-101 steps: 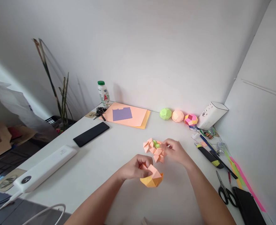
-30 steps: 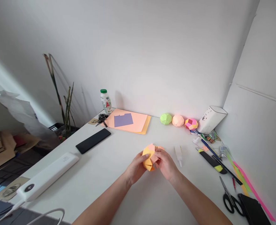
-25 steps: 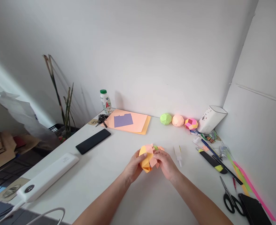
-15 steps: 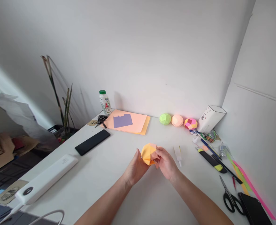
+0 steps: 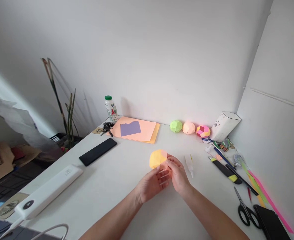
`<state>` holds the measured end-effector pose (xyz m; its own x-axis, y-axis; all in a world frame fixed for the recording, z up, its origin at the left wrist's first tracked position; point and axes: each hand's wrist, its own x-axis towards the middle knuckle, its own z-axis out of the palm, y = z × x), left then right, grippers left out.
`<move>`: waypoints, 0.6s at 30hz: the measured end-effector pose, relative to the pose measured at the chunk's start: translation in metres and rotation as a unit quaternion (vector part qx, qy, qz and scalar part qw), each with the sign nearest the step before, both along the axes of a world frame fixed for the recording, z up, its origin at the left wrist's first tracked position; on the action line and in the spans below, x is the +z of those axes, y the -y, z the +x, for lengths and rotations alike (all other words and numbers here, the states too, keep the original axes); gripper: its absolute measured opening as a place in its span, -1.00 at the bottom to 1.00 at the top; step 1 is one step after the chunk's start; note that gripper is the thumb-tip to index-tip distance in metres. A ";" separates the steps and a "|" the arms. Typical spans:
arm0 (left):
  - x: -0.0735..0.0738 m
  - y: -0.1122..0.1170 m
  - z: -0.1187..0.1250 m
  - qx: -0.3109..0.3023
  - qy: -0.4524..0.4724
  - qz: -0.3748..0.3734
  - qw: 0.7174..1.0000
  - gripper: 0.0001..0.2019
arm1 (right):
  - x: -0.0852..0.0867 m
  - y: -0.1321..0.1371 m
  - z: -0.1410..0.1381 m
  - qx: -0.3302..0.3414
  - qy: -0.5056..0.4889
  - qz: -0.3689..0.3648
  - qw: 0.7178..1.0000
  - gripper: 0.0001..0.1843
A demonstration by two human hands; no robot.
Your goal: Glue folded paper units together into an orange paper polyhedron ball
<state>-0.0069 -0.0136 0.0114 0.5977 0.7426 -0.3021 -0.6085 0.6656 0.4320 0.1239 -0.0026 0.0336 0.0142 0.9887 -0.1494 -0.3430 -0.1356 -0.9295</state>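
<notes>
A faceted paper ball (image 5: 157, 158) in yellow-orange and peach is held above the table. My right hand (image 5: 178, 171) pinches it on its right, peach side; part of that side is hidden by my fingers. Just in front of the ball, my left hand (image 5: 150, 186) has its fingers apart and stretched to the right, palm turned up. The left thumb tip is close to the ball's lower edge; whether it touches I cannot tell. Right of my right hand lies a small white glue tube (image 5: 189, 165) with its nozzle toward me.
Along the wall sit a green paper ball (image 5: 176, 126), a peach one (image 5: 189, 128) and a multicoloured one (image 5: 203, 131). Peach sheets (image 5: 147, 131) carry a purple piece (image 5: 130, 129). Scissors (image 5: 245, 210), a cutter (image 5: 225, 170) and a phone (image 5: 272, 220) lie right; a white lamp-like bar (image 5: 49, 190) lies left.
My left hand has let go of the ball's left side and moved down and right, its fingers now spread in front. The ball has turned and risen slightly in my right hand.
</notes>
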 end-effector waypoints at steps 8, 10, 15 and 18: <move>0.001 -0.003 0.000 0.114 -0.003 0.079 0.990 -0.88 | -0.005 0.003 -0.008 0.026 0.068 0.022 0.997 -0.78; 0.002 -0.003 0.000 0.122 -0.019 0.088 0.988 -0.90 | -0.005 0.003 -0.008 0.046 0.080 0.021 0.995 -0.76; 0.001 -0.004 -0.001 0.146 -0.046 0.079 0.985 -0.91 | -0.005 0.001 -0.006 0.051 0.107 0.023 0.993 -0.76; -0.001 -0.005 -0.001 0.157 -0.055 0.075 0.983 -0.95 | -0.004 0.000 -0.005 0.072 0.112 0.022 0.991 -0.75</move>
